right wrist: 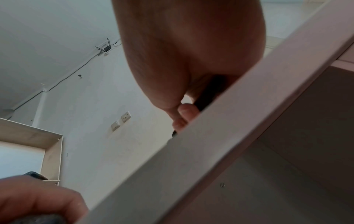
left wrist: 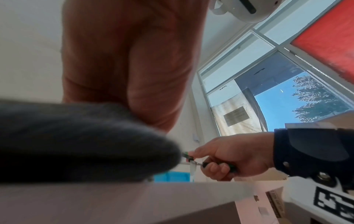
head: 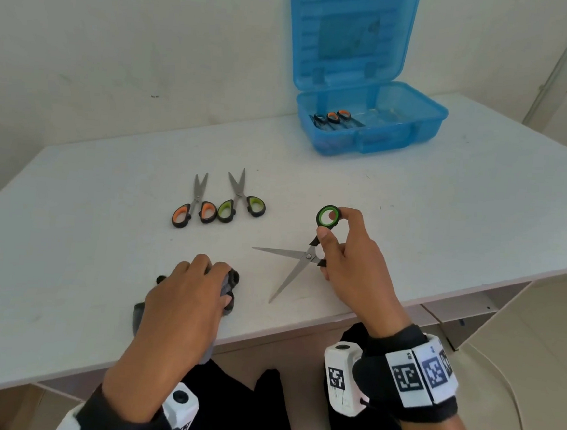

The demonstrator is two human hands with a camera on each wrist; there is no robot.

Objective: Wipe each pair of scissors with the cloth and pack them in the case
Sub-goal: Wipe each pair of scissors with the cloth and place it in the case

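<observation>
My right hand grips the handles of green-handled scissors, whose blades are spread wide and point left over the white table. To their left my left hand grips a dark grey cloth lying near the table's front edge; the cloth fills the left wrist view under my palm. Farther back lie an orange-handled pair and a green-handled pair, side by side, blades pointing away. The open blue case stands at the back right with orange-handled scissors inside.
The case lid stands upright against the wall. The table's front edge runs just under my right hand. Beneath the table at right are a shelf panel and a white cable on the floor.
</observation>
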